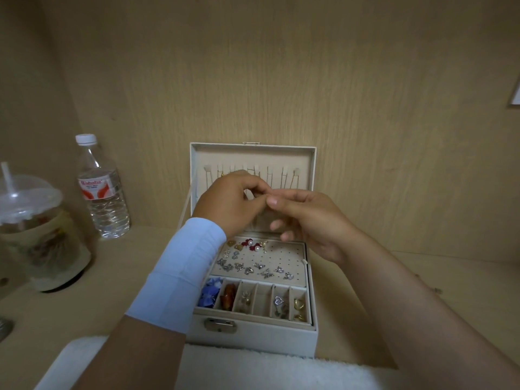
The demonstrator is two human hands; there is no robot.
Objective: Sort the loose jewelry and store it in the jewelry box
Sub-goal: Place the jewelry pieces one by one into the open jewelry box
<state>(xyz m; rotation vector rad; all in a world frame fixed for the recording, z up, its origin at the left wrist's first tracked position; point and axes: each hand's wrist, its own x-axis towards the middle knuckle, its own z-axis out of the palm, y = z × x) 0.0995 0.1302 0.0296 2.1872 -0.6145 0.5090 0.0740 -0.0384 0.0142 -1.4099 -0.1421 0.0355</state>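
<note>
The white jewelry box [253,337] stands open on the shelf, its lid [305,157] upright with a row of necklace hooks. My left hand [228,202] and my right hand [309,218] meet fingertip to fingertip in front of the lid. Both pinch a small piece of jewelry that the fingers mostly hide. Below them the earring panel [284,261] carries silver studs [247,268] and red and pearl earrings [251,244]. The front compartments hold a blue flower piece [208,294], a brown stone [228,298], a heart pendant [279,301] and gold rings [298,304].
A water bottle [101,192] and a lidded plastic cup with a straw [36,235] stand at the left on the wooden shelf. A white fluffy cloth [253,370] lies along the near edge. The wooden back wall rises right behind the box.
</note>
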